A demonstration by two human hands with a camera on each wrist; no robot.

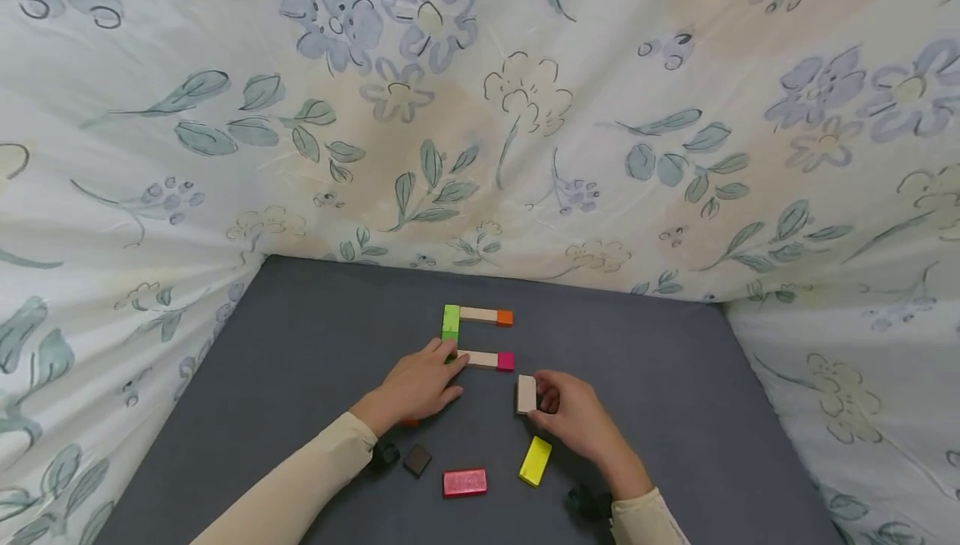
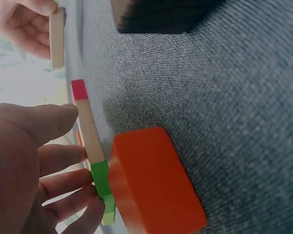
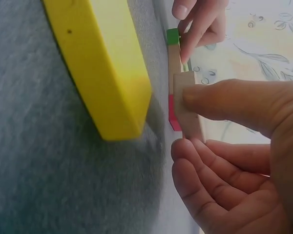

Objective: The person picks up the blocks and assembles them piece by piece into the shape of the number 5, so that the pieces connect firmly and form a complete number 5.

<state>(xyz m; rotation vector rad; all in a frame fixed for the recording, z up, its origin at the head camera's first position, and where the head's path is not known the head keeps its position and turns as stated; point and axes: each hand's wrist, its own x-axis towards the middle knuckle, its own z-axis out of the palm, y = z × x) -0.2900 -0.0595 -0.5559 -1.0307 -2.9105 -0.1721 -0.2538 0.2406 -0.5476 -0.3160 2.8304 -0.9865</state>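
Between thumb and fingers, my right hand (image 1: 576, 407) pinches a plain wooden block (image 1: 527, 394), held near the layout's lower right end. My left hand (image 1: 417, 382) reaches over the layout's left side with fairly straight fingers. Its fingertips touch the green blocks (image 2: 101, 178) and the end of the lower plain wooden block (image 1: 482, 358). That block ends in a pink cube (image 1: 506, 361). Above, a light green block (image 1: 451, 317) meets another plain wooden block (image 1: 477, 314), which has an orange cube (image 1: 505, 318) at its right end. The left fingers partly cover the layout's lower left corner.
Nearer the body lie a yellow block (image 1: 535, 461), a red block (image 1: 465, 482) and a dark brown block (image 1: 417, 460). An orange block (image 2: 151, 180) sits beneath the left wrist. Floral cloth (image 1: 480, 112) hangs behind the dark grey table (image 1: 660, 378) and along its sides.
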